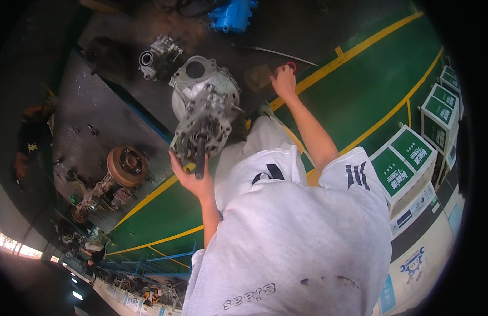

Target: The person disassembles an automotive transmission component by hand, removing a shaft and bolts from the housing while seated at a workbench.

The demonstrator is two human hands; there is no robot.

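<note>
A silver metal gearbox (202,105) with a round bell housing and a dark splined shaft (201,152) rests on the dark bench in front of me. My left hand (190,176) grips the near lower edge of its casing, beside the shaft; some fingers are hidden behind the metal. My right hand (284,81) is off to the right of the gearbox at the bench's edge, its fingers curled at a small red ring-shaped thing (291,66). Most of what lies under those fingers is hidden. Just left of them sits a brownish block (258,77).
A smaller silver housing (158,57) stands left of the gearbox. Farther back are a long thin metal rod (278,53) and a blue casting (233,16). A rusty brake drum with an axle (127,166) lies to the left. Green-and-white boxes (404,163) line the right.
</note>
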